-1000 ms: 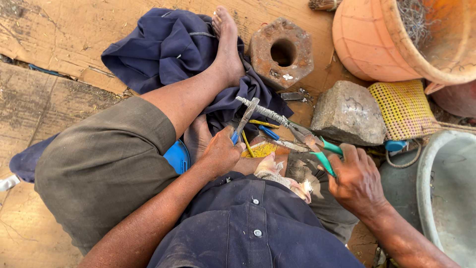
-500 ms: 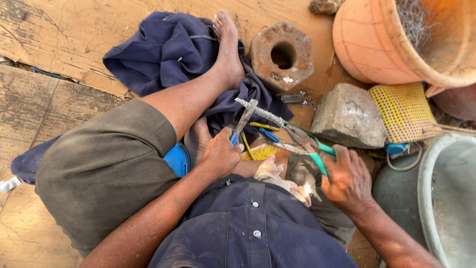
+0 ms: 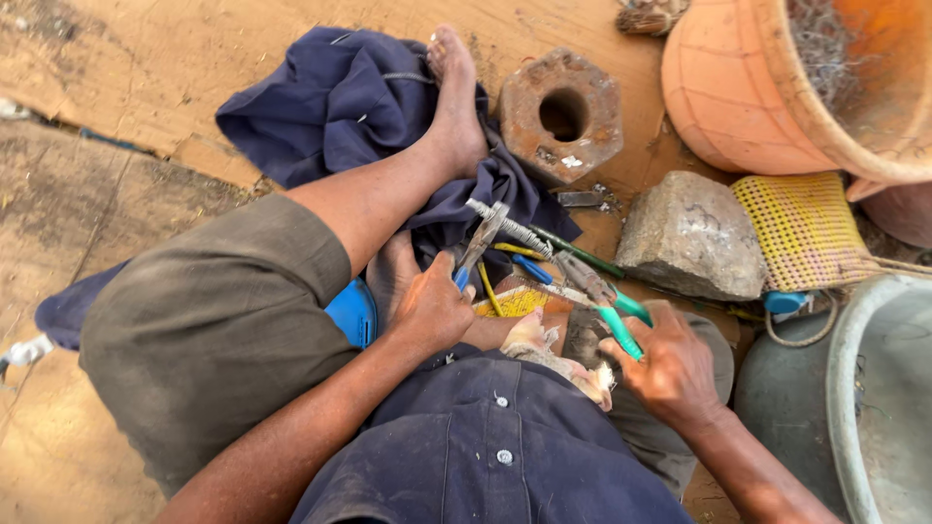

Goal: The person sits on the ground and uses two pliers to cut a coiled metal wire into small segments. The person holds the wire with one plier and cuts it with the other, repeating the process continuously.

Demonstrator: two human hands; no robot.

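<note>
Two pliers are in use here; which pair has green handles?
The pliers in the right hand have green handles; the pair in the left hand has blue grips.

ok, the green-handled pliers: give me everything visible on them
The green-handled pliers have grey, worn metal jaws and teal-green grips. They lie tilted, jaws up-left, handles down-right. The right hand grips the handles; the jaws meet a grey braided cable, which blue-handled pliers in the left hand also meet. Whether the jaws are fully shut is unclear.
</note>
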